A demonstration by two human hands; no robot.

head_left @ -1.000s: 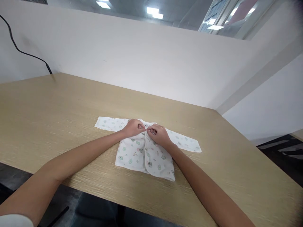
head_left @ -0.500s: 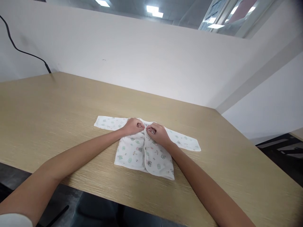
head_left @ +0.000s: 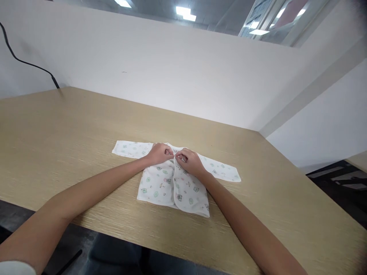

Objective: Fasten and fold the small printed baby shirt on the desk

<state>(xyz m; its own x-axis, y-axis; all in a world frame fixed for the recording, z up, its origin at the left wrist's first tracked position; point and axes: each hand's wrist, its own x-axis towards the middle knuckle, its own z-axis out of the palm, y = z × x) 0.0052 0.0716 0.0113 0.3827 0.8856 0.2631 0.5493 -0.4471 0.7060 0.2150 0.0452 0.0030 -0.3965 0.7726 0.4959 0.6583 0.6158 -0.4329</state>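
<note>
A small white baby shirt (head_left: 157,186) with a print of little green and grey figures lies on the table, its sleeves spread to both sides and its front edges meeting down the middle. At the neckline my left hand (head_left: 161,153) pinches the left front edge. Close beside it, my right hand (head_left: 190,162) pinches the right front edge. The fingertips of both hands nearly touch just below the neck label (head_left: 175,151). Any fastener between the fingers is too small to make out.
The wooden table (head_left: 86,126) runs back to a white partition (head_left: 172,76). A black cable (head_left: 31,64) hangs down at the far left. Below the near edge is a dark chair (head_left: 114,256). Dark striped items (head_left: 338,181) stand beyond the right edge.
Both hands keep their pinch at the neckline with hardly any movement. The whole view has shifted slightly.
</note>
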